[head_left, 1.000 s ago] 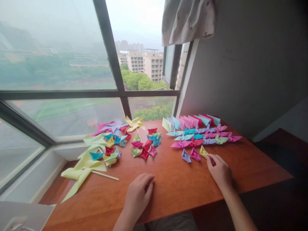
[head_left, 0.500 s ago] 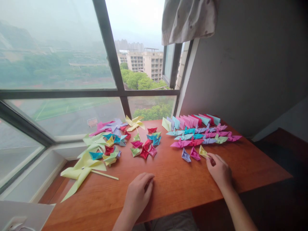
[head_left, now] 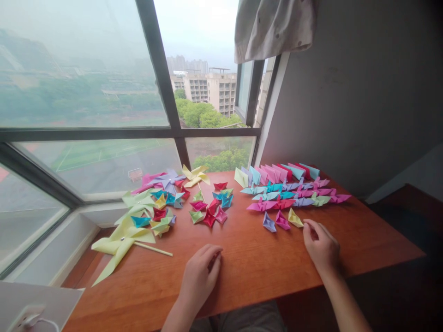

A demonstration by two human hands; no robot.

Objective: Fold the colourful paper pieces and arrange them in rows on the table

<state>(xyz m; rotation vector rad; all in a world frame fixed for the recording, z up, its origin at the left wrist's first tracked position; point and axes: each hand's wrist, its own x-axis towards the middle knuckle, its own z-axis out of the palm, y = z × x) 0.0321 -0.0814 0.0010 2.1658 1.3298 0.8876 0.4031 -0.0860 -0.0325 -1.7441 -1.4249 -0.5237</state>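
Loosely curled, my left hand [head_left: 202,267] rests on the wooden table [head_left: 249,272] near its front edge, with fingers closed and nothing visible in them. On the right, my right hand [head_left: 321,243] holds nothing; its bent fingers are slightly apart. Its fingertips lie just right of a yellow paper boat [head_left: 295,218], which it appears not to grip. In line to the left of that boat stand a pink paper boat [head_left: 283,220] and a lavender paper boat [head_left: 269,222].
Behind the boats are rows of folded paper cranes [head_left: 285,203] and upright paper planes [head_left: 275,174]. Several paper boats [head_left: 208,216] cluster mid-table. Pinwheels [head_left: 122,240] and more boats [head_left: 159,226] lie on the left, beside the window [head_left: 86,133]. A wall [head_left: 346,115] stands right.
My right hand has let go of the yellow boat and drawn slightly right, away from it. My left hand stays in place. The whole view has shifted slightly.
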